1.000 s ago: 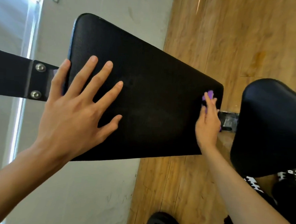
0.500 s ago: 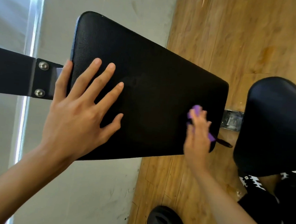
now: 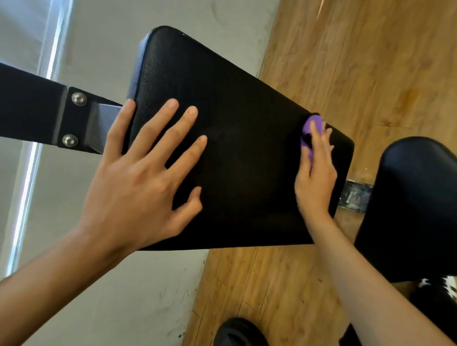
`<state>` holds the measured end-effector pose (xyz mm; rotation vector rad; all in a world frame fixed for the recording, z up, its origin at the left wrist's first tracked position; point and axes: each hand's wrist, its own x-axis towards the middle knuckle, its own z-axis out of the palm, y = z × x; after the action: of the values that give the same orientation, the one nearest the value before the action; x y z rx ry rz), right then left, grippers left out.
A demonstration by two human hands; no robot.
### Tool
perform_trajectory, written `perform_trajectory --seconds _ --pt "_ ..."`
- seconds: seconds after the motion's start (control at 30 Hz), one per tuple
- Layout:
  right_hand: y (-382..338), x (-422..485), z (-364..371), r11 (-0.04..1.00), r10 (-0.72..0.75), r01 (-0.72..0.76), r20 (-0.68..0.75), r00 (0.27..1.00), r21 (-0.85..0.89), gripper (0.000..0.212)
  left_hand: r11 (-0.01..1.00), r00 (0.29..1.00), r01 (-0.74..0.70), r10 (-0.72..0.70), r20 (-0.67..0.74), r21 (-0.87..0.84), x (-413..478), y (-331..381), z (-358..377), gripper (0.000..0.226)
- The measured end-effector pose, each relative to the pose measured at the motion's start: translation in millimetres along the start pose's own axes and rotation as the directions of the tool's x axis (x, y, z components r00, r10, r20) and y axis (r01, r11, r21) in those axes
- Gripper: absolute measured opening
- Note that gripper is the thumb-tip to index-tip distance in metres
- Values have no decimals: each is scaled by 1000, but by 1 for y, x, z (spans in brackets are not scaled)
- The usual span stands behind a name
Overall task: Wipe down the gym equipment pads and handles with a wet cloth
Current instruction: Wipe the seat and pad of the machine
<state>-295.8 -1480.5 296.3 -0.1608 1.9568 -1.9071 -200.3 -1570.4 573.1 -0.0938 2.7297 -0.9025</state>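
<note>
A long black back pad [image 3: 239,146] of a gym bench fills the middle of the view. My left hand [image 3: 141,178] lies flat on its left part with fingers spread and straight. My right hand [image 3: 315,172] presses a small purple cloth [image 3: 310,133] against the pad near its right end, fingers stretched over the cloth. Most of the cloth is hidden under the hand. A second black seat pad [image 3: 423,206] sits to the right, untouched.
A black metal frame bar [image 3: 25,109] with two bolts joins the pad from the left. A black weight plate [image 3: 244,339] lies on the wooden floor [image 3: 362,60] below. A grey wall [image 3: 114,273] runs along the left. A metal hinge bracket [image 3: 355,196] links the two pads.
My right hand slid the purple cloth down toward the pad's near edge, then back up toward its far right corner. My left hand stayed flat on the pad.
</note>
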Motion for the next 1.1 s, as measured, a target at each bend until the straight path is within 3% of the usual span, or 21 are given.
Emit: perform_trajectory --seconds 0.07,0.1,0.17,0.23,0.4,0.6,0.7,0.77,0.87,0.97,1.1 --pt "-18 15 5 966 246 -232 -129 961 110 46 1000 1000 -1 1 6 -5 0 0 1 63" --pt "-40 13 13 971 213 -195 -123 969 142 46 1000 1000 2 -2 7 -4 0 -1 1 63" --pt "-87 -6 30 981 -62 61 -2 998 185 48 1000 1000 5 -5 7 -7 1 0 1 62" --pt "-112 -28 41 937 -312 282 132 941 205 48 1000 1000 3 -2 2 -22 2 -1 1 61" --pt "-99 -20 33 930 -367 360 195 910 69 51 990 997 15 -26 -76 -142 1 -4 1 58" --pt "-99 -19 30 984 -177 175 97 979 29 52 921 960 157 -227 -165 -356 -15 -20 -5 70" --pt "-107 -14 33 982 138 -126 -75 988 142 48 883 958 154 -243 -153 -443 -22 -30 -1 79" --pt "-129 -11 40 968 187 -161 -127 974 192 44 821 949 143 -273 -159 -553 -23 -29 3 80" --pt "-174 -32 59 965 -200 202 -26 979 166 44 729 944 128 -297 -142 -673 -20 -28 5 79" --pt "-172 -88 69 834 -545 507 185 818 218 45 647 944 131 -312 -104 -751 -22 -32 9 82" --pt "-114 -141 44 734 -658 671 351 666 104 47 588 944 109 -313 -101 -802 -25 -34 13 88"
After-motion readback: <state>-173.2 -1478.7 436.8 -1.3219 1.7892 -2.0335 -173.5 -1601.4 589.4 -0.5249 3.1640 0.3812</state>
